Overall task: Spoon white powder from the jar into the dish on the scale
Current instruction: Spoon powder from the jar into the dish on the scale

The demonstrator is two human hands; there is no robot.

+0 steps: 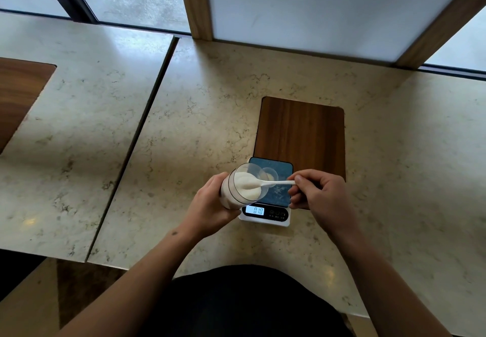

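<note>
The scooping step is in hand; the jar (238,188), tilted, is gripped by the left hand (210,205) at 9 o'clock of the scale (265,217); the spoon (273,183) is pinched by the right hand (315,194), its bowl in the powder (246,185); next, a level lift towards the dish (268,174) at 1 o'clock is called for; one of each is counted.
</note>
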